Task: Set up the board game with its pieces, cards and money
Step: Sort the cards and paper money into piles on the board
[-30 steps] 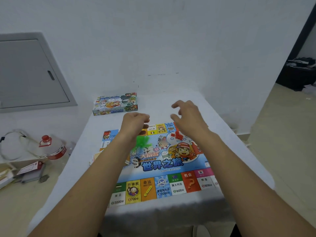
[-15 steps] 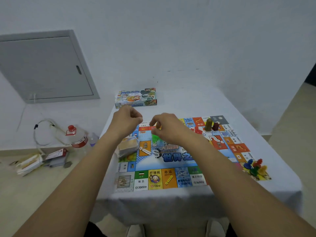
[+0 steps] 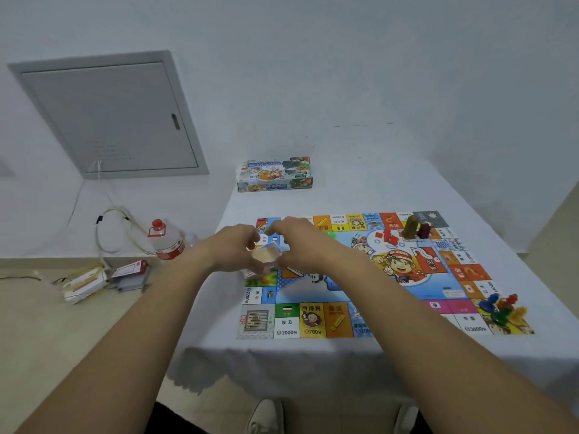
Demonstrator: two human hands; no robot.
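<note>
Both grips clamp card stack (image 3: 265, 255) | left hand (image 3: 235, 249) | right hand (image 3: 302, 245) | stack blurred, half-hidden

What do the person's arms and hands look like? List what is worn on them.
Nothing worn is visible: both forearms are bare from the frame's bottom edge up, with no sleeves, watch, bracelets or gloves. The left hand and right hand show no rings on their visible fingers.
</note>
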